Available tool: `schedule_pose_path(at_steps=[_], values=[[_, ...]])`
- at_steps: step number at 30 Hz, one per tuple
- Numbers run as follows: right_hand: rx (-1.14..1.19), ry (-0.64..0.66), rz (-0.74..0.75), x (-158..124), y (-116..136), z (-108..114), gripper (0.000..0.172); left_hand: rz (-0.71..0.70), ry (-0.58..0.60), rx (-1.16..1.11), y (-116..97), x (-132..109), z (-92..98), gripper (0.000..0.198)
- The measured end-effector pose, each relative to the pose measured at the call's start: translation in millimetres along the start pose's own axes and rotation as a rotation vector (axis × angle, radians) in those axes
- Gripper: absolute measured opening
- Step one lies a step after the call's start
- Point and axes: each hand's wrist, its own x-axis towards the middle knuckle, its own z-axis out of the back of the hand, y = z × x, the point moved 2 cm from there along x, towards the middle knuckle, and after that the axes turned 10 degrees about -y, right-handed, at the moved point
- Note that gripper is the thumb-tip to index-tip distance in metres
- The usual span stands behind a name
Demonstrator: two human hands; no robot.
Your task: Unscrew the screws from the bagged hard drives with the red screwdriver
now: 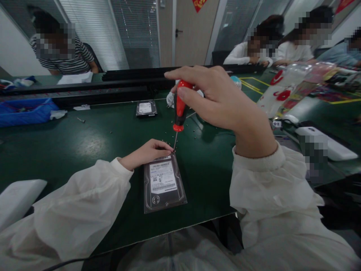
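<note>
A hard drive (163, 184) with a white label lies on the green table in front of me. My right hand (214, 98) is wrapped round the red and black handle of a screwdriver (180, 105), held nearly upright. The screwdriver's tip meets the far right corner of the drive. My left hand (149, 152) rests at the drive's far edge, thumb and fingers pressed together beside the tip; whatever is between them is too small to make out. Several small screws lie scattered just beyond the drive.
A second hard drive (146, 108) lies farther back. A blue bin (26, 112) is at the left, plastic bottles (284, 88) and a white device (324, 142) at the right. Black rails (126, 84) cross the table; several people sit beyond.
</note>
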Motion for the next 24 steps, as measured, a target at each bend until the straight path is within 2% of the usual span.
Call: schedule_pose_path(at_steps=[4, 7, 14, 17, 24], values=[[0.016, -0.026, 0.013, 0.2, 1.4, 1.3, 0.036, 0.008, 0.010, 0.006, -0.2, -0.5, 0.2, 0.031], [-0.005, -0.033, 0.029, 0.7, 2.0, 1.7, 0.041, 0.015, 0.012, 0.011, -0.2, -0.3, 0.0, 0.030], [-0.013, -0.056, 0.037, 1.0, 0.6, 1.2, 0.041, 0.011, 0.017, 0.018, 0.8, 0.6, 0.3, 0.029], [-0.051, -0.050, 0.041, 0.6, -2.0, -0.3, 0.048, 0.012, 0.013, 0.020, 0.9, 0.2, 0.6, 0.029], [-0.012, -0.063, 0.060, 0.5, -2.7, 0.3, 0.045, 0.022, 0.006, -0.009, -1.2, 0.1, -1.2, 0.032]])
